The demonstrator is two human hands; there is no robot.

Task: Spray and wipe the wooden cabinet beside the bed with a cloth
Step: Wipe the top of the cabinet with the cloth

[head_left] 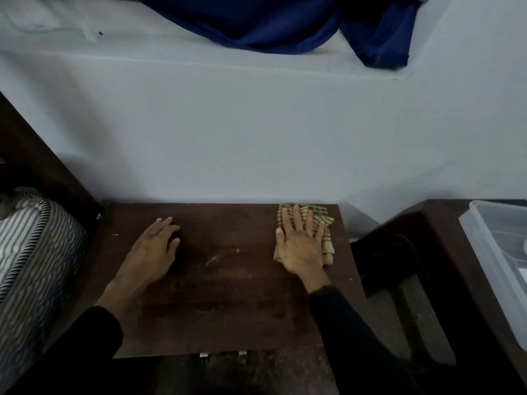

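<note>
The dark wooden cabinet top (pixel 228 295) fills the middle of the view, with pale smears near its centre. A tan striped cloth (pixel 319 215) lies at the cabinet's back right corner. My right hand (pixel 299 243) presses flat on the cloth, fingers spread. My left hand (pixel 155 249) rests flat on the bare wood at the left side, fingers slightly apart, holding nothing. No spray bottle is in view.
A striped pillow (pixel 31 252) and the dark bed frame (pixel 34 155) sit to the left. A dark wooden table (pixel 427 252) with a clear plastic box (pixel 490 252) stands right. A pale wall (pixel 256 138) backs the cabinet; a blue curtain (pixel 285 21) hangs above.
</note>
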